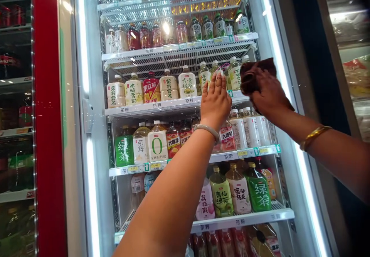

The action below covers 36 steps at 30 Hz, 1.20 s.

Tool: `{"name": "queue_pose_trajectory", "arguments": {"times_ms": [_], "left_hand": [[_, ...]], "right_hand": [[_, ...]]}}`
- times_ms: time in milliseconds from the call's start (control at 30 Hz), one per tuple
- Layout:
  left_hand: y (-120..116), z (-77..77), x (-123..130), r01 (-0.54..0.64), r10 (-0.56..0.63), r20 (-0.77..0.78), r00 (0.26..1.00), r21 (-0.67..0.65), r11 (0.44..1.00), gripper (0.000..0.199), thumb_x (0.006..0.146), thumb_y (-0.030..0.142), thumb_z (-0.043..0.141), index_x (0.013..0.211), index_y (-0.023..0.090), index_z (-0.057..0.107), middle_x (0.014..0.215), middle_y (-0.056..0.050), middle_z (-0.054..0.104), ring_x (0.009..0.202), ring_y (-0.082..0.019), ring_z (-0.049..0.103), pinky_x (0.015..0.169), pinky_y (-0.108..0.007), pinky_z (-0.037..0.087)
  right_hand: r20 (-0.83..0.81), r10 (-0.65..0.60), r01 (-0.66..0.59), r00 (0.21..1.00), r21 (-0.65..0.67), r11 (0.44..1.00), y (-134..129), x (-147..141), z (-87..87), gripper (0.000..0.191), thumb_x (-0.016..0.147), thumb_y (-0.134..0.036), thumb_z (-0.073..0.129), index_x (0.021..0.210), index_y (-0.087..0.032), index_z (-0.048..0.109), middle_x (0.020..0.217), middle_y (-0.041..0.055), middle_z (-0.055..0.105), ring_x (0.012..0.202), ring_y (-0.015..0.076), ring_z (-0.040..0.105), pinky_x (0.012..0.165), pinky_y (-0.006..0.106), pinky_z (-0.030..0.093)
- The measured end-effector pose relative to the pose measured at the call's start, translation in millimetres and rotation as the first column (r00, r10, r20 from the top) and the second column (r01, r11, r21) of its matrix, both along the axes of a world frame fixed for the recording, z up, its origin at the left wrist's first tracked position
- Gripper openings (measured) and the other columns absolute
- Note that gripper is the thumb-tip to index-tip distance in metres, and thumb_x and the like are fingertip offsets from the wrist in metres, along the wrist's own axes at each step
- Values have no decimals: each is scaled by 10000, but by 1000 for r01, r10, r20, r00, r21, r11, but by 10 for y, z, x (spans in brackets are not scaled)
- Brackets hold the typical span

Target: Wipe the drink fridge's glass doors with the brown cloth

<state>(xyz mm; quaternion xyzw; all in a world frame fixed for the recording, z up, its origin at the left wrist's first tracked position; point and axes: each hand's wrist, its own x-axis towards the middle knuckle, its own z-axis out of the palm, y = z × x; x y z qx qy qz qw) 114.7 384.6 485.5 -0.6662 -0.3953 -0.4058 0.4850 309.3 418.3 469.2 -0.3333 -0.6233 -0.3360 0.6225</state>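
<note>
My left hand [216, 98], with a pale bangle at the wrist, lies flat with its fingers stretched upward against the glass door of a lit drinks cooler. To its right, my right hand [267, 93] presses a dark brown cloth [251, 73] against the glass near the door's right side; a gold bangle circles that wrist. Behind the glass, a shelf [173, 103] of bottled teas sits at the height of both hands. Part of the cloth shows above the right hand's fingers and a corner below the wrist.
More shelves of bottles stand above and below, among them a green bottle [258, 187]. A red cooler frame [49, 133] with dark shelves is at the left. Packaged goods [358, 75] sit at the far right. Vertical light strips [94, 195] run down both sides of the cooler.
</note>
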Motion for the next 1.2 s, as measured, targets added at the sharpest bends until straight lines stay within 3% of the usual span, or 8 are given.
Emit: {"name": "queue_pose_trajectory", "arguments": {"times_ms": [200,300,467,600,733,967,1067,1200], "left_hand": [[-5,-20,-33,-10,10,-15,1000,21,1000,650,1025,240,255,1659,103,288,1760,-74,219,1657,-238,123,1385,-438,66],[4,-13,-7,28,-28,16,999,-2,1000,670,1004,211,238,1658,72,274,1753,-69,237,1657,-228,127,1389,-428,41],[29,-3,22,53,-52,45,998,-29,998,687,995,222,249,1676,132,251,1757,-13,232,1661,-207,91,1391,-394,-6],[25,-16,-6,88,-88,21,996,-22,996,689,997,266,292,1675,146,268,1758,-19,218,1664,-231,67,1390,-445,-2],[15,-26,-23,60,-60,9,998,-8,998,664,1016,254,230,1664,123,287,1759,-47,215,1661,-226,94,1387,-429,26],[22,-5,-9,124,-125,55,991,6,992,681,989,236,296,1653,85,296,1744,-75,248,1657,-233,130,1385,-456,-4],[26,-33,-42,155,-156,78,985,8,988,689,987,299,363,1658,150,310,1744,-46,252,1663,-238,82,1380,-466,-33],[0,-127,-83,109,-108,46,993,-20,994,676,1000,219,243,1660,78,275,1754,-75,209,1663,-229,81,1386,-444,-10]], "right_hand": [[342,4,-45,940,112,993,-19,-27,-305,594,889,-271,571,1481,-227,572,1607,57,516,1543,285,421,1312,516,338],[147,-22,17,989,31,999,42,325,-390,613,878,-272,587,1488,-219,574,1611,71,510,1545,281,417,1322,475,321],[-181,-71,57,981,-84,995,33,158,-8,651,953,-250,487,1574,-59,432,1661,211,392,1582,354,328,1323,575,272],[85,-35,39,996,-47,998,-80,-300,-9,611,938,-201,531,1547,-217,480,1704,41,363,1607,264,288,1356,481,248],[290,-27,-1,957,94,996,-50,-167,-241,606,944,-248,566,1544,-215,488,1663,72,434,1574,283,361,1336,501,299],[-136,-14,12,991,-14,1000,-47,-291,70,550,924,-194,526,1468,-121,565,1638,147,450,1564,343,371,1314,569,300],[43,12,-14,999,47,999,-97,-475,-95,606,898,-174,558,1501,-233,538,1653,53,446,1567,298,376,1309,559,329],[270,-9,-24,963,119,993,-57,-226,-405,653,893,-235,583,1539,-266,494,1632,38,481,1553,300,401,1290,573,353]]}}
